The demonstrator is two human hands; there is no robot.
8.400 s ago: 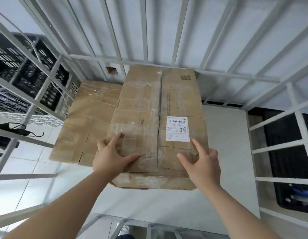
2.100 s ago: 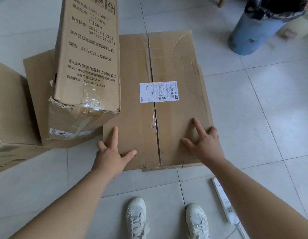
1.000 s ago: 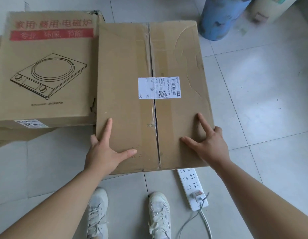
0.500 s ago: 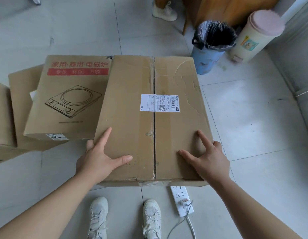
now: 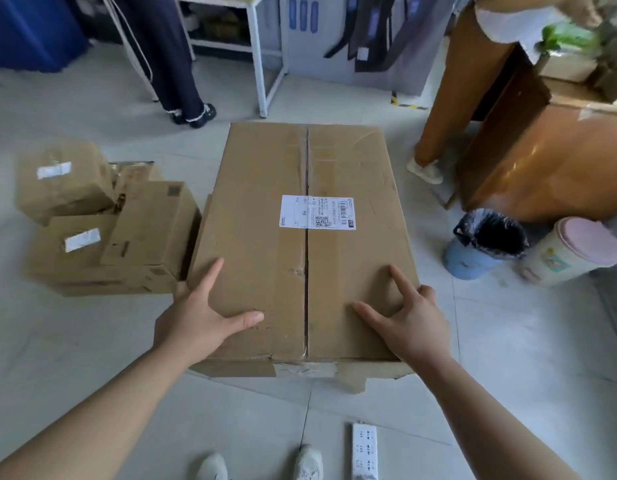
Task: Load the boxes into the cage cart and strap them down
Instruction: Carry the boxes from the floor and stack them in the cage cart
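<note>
in front of our chest, over the tiled floor (image 5: 508,358), we hold the large box (image 5: 258,188) level, its taped seam running away from us and a white shipping label (image 5: 317,212) across that seam. left grip (image 5: 196,317) clamps the near left corner - thumb flat on top, forefinger along the edge, the other fingers down the side. right grip (image 5: 407,323) takes the near right corner the same way, thumb and forefinger spread on top, the rest curled over the edge. smaller boxes (image 5: 109,237) sit stacked on the floor just left of it; a blue bin (image 5: 480,251) stands to the right, a power strip (image 5: 365,448) lies by our shoes (image 5: 309,460).
</note>
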